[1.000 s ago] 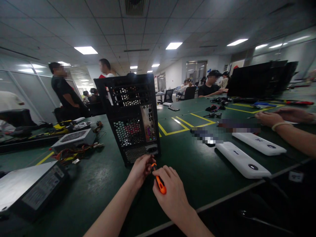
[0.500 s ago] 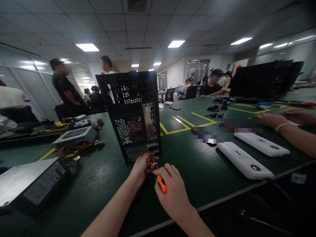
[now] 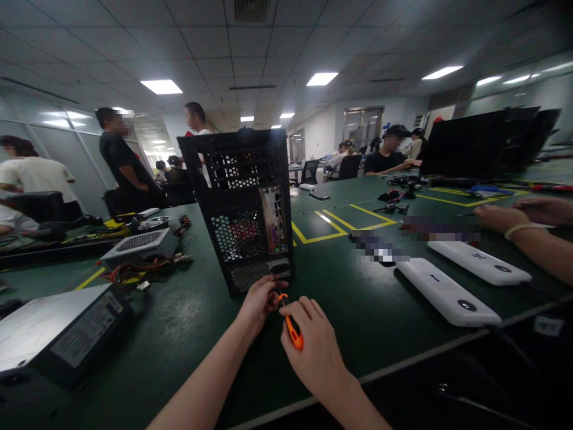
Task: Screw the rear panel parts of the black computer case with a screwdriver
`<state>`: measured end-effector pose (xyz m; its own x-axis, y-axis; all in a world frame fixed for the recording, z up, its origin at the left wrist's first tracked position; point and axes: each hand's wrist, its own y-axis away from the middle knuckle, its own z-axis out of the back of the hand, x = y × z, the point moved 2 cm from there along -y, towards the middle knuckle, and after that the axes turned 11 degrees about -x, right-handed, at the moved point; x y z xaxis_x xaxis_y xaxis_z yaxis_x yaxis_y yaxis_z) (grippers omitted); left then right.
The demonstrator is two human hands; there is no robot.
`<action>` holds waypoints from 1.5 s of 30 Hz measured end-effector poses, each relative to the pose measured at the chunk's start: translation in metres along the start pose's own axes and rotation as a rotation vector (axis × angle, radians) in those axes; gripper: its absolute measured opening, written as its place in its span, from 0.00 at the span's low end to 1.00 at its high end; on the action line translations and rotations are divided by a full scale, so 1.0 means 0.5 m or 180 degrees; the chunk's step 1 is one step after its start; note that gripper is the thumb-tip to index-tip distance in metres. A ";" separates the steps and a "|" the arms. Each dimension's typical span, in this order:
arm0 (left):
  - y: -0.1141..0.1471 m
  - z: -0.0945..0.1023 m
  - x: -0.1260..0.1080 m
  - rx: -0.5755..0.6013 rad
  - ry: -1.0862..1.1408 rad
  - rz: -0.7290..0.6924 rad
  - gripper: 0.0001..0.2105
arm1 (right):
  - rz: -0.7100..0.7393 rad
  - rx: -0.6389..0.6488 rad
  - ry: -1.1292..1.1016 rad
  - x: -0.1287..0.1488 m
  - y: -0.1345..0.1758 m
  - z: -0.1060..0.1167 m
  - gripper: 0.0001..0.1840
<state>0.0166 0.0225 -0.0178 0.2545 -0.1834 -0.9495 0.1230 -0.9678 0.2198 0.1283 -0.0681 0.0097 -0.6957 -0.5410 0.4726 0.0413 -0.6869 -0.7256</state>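
Observation:
A black computer case (image 3: 242,197) stands upright on the green table, its rear panel with ports and a honeycomb grille facing me. My right hand (image 3: 311,340) is closed around the orange and black handle of a screwdriver (image 3: 294,331), whose shaft points up toward the lower right of the case. My left hand (image 3: 259,304) is at the bottom edge of the case, fingers pinched together around the screwdriver's tip end. Whether a screw or another small part sits in that pinch is too small to tell.
Left lie a power supply unit (image 3: 138,245) with loose cables and a larger one (image 3: 67,334) nearer me. At right are two white power banks (image 3: 443,292), a blurred phone (image 3: 376,246) and another person's hands (image 3: 505,216). Monitors (image 3: 478,146) stand behind; people are in the background.
The view has shifted slightly, so everything sits a little further right. Both hands keep nearly the same pose; the orange handle looks turned a little in my right hand.

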 end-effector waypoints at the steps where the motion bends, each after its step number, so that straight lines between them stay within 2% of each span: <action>1: 0.003 0.000 -0.001 0.0025 -0.0021 0.0036 0.12 | -0.0019 -0.0009 -0.0028 0.001 -0.002 0.001 0.06; 8: 0.013 -0.002 -0.007 0.0219 0.0093 0.0150 0.13 | -0.0306 -0.0052 -0.0211 0.002 -0.004 0.006 0.09; 14: 0.015 -0.004 -0.009 0.0167 0.0128 0.0154 0.13 | -0.0007 -0.0178 -0.0118 0.002 -0.002 0.006 0.06; 21: 0.014 -0.004 -0.008 0.0212 0.0137 0.0144 0.12 | -0.0305 -0.0100 -0.0268 0.001 -0.004 0.004 0.09; 26: 0.013 -0.005 -0.006 0.0103 0.0170 0.0134 0.13 | 0.0093 -0.0185 0.0058 0.001 0.000 0.000 0.08; 29: 0.021 -0.007 -0.011 -0.0035 0.0105 0.0206 0.11 | 0.0180 -0.0196 0.0119 0.002 -0.003 0.001 0.07; 31: 0.027 -0.008 -0.014 -0.0054 0.0069 0.0240 0.10 | 0.0107 -0.0219 -0.0001 0.003 -0.006 0.004 0.04; 36: 0.027 -0.009 -0.008 0.0103 0.0179 0.0224 0.09 | -0.0283 -0.0065 -0.0269 0.001 -0.005 0.004 0.09; 42: 0.023 -0.009 -0.007 -0.0002 0.0166 0.0228 0.12 | 0.0103 -0.0109 0.0013 -0.001 0.001 -0.004 0.08; 45: 0.033 -0.013 -0.014 0.0062 0.0058 0.0195 0.13 | 0.0115 -0.0123 -0.0024 0.003 -0.003 -0.004 0.04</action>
<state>0.0230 0.0091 -0.0059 0.2784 -0.2392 -0.9302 0.0880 -0.9581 0.2727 0.1258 -0.0671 0.0107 -0.6889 -0.5689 0.4493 0.0386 -0.6477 -0.7609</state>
